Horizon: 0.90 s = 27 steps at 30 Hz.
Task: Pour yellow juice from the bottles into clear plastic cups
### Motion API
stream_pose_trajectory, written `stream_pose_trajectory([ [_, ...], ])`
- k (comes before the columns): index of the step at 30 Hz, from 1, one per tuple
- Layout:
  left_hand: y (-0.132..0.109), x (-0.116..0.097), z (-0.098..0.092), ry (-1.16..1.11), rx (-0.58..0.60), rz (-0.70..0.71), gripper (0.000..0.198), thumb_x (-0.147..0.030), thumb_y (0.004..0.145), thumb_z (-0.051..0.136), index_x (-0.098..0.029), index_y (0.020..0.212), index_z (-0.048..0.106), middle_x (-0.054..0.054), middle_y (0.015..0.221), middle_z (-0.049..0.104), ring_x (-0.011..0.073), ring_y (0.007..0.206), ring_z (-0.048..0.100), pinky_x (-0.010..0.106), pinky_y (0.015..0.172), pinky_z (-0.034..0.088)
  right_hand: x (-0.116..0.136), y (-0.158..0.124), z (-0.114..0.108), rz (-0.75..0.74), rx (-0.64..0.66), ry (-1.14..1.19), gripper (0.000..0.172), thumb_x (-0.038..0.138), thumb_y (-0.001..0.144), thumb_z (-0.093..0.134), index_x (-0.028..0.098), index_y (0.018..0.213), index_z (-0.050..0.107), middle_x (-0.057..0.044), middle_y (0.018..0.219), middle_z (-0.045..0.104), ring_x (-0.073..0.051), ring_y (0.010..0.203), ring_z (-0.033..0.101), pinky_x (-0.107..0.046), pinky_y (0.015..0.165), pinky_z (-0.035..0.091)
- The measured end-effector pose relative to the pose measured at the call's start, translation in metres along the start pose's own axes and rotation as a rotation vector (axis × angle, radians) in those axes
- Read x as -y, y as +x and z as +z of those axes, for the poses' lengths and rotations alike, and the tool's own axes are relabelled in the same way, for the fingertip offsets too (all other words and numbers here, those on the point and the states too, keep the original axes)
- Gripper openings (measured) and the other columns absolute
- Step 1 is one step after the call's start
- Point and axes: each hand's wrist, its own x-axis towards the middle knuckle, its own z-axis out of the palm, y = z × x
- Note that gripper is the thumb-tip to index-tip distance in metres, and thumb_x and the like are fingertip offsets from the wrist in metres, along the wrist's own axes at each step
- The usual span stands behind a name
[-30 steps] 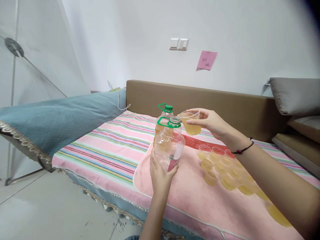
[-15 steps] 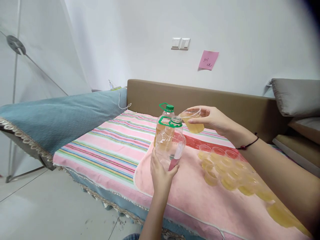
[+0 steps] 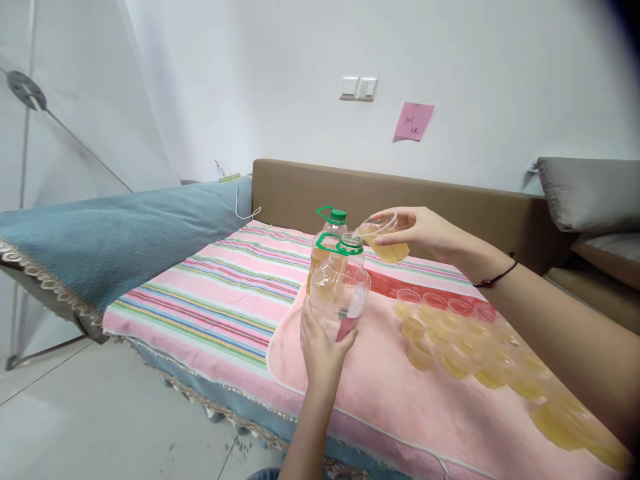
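My left hand (image 3: 325, 337) is wrapped round the lower part of a clear plastic bottle (image 3: 333, 283), which has a green handle ring and an uncapped mouth. Between the fingers and thumb of my right hand (image 3: 413, 228) is a clear plastic cup (image 3: 387, 243) of yellow liquid. The cup tilts left, its rim at the bottle's mouth. Just behind stands a second bottle (image 3: 319, 257), green-capped and partly filled with amber liquid. Several more cups (image 3: 455, 363) of yellow liquid stand in rows under my right forearm, which hides some of them.
A pink mat (image 3: 380, 393) lies on a striped sheet (image 3: 210, 293). Behind runs a brown backrest (image 3: 450, 203), with grey cushions (image 3: 595, 193) at right. A blue-covered armrest (image 3: 135, 233) stands at left, a red strip (image 3: 385, 285) behind the cups.
The cup in my right hand has tipped further left, its rim closer to the bottle's mouth. My left hand keeps its hold on the bottle. The view has shifted slightly.
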Motion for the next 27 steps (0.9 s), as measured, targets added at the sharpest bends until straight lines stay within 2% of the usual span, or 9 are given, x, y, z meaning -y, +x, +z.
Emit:
stream_pose_trajectory([
  [10,0.000,0.000,0.001,0.014,-0.008,0.007,0.108,-0.035,0.062,0.081,-0.020,0.148,0.018,0.018,0.150,0.040,0.0319,0.142,0.037,0.046,0.114,0.033,0.009,0.001,-0.003,-0.007,0.021,-0.054,0.039,0.031,0.056,0.088,0.029,0.094,0.078,-0.006,0.091,0.077,-0.030,0.085,0.068,-0.048,0.078,0.054],
  [18,0.001,-0.001,0.000,-0.009,-0.006,-0.003,0.109,-0.029,0.060,0.082,-0.020,0.148,0.019,0.018,0.149,0.043,0.0321,0.140,0.039,0.047,0.113,0.034,0.015,0.002,-0.003,-0.017,0.077,-0.050,0.034,0.027,0.057,0.087,0.030,0.090,0.079,-0.004,0.091,0.077,-0.028,0.084,0.069,-0.046,0.076,0.056],
  [27,0.001,0.000,-0.001,-0.024,0.007,-0.006,0.112,-0.031,0.059,0.085,-0.021,0.148,0.019,0.017,0.149,0.043,0.0313,0.140,0.039,0.045,0.113,0.035,0.014,0.009,-0.013,-0.019,0.158,-0.184,0.043,0.039,0.061,0.086,0.030,0.102,0.077,-0.002,0.090,0.077,-0.026,0.082,0.071,-0.042,0.075,0.057],
])
